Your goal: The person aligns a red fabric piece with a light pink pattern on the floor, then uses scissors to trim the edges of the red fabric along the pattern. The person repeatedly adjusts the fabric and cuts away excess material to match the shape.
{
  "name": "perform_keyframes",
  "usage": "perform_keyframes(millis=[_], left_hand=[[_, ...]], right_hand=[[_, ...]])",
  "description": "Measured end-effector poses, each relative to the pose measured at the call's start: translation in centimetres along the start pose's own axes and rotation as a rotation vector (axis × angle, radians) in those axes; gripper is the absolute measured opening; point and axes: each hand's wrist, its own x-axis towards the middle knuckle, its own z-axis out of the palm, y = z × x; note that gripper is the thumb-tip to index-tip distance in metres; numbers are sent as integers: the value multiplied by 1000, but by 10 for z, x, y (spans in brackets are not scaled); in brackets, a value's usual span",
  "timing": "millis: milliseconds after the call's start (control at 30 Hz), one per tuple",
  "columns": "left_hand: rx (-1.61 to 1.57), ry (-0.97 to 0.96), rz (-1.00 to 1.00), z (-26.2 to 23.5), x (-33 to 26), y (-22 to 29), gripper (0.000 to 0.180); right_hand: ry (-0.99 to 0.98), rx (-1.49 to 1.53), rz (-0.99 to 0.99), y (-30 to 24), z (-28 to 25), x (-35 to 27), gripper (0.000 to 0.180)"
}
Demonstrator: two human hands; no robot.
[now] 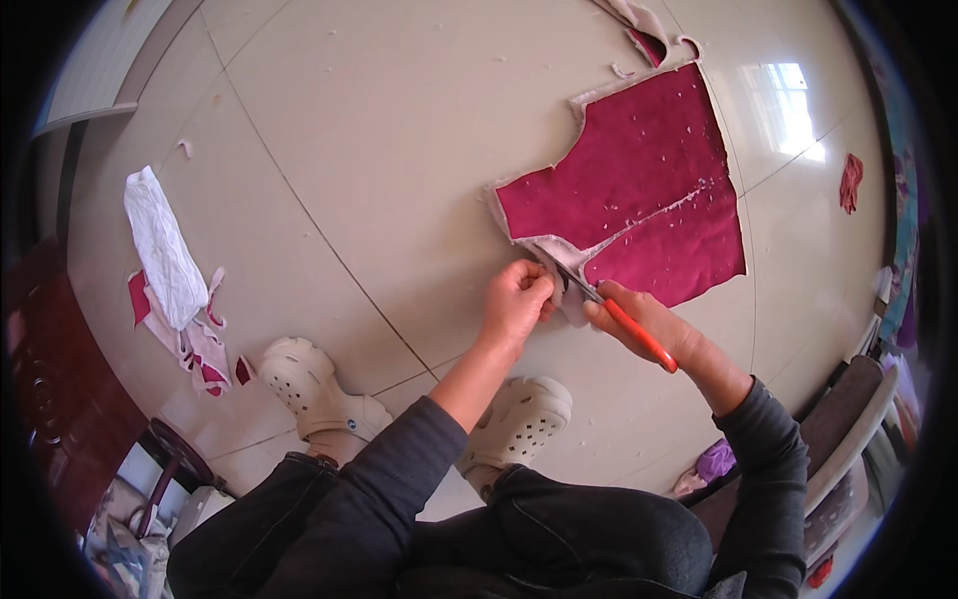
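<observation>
A large crimson fabric piece (639,190) with a pale lining edge lies flat on the tiled floor. My left hand (517,299) pinches the fabric's near corner edge, fingers closed on the pale strip. My right hand (649,324) grips scissors (624,321) with orange handles. Their blades point up-left into the fabric edge, right beside my left hand's fingers. Both forearms wear dark grey sleeves.
A white cloth with pink scraps (175,280) lies on the floor at left. My feet in cream clogs (319,384) stand near the middle bottom. A small red scrap (850,182) lies at right. Chairs and bags (848,439) crowd the lower right.
</observation>
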Motion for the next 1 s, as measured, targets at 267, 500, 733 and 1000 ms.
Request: perform_keyframes(millis=[267, 500, 733, 1000], left_hand=[[30, -68, -21, -5, 1, 2, 7], [25, -94, -25, -7, 3, -3, 5], [22, -133, -18, -7, 1, -6, 4], [-12, -145, -15, -8, -1, -3, 5]], right_hand=[[-72, 297, 242, -16, -24, 17, 25], [-32, 412, 352, -21, -29, 17, 37], [-162, 142, 307, -20, -46, 31, 48], [-217, 180, 332, -17, -48, 41, 48]])
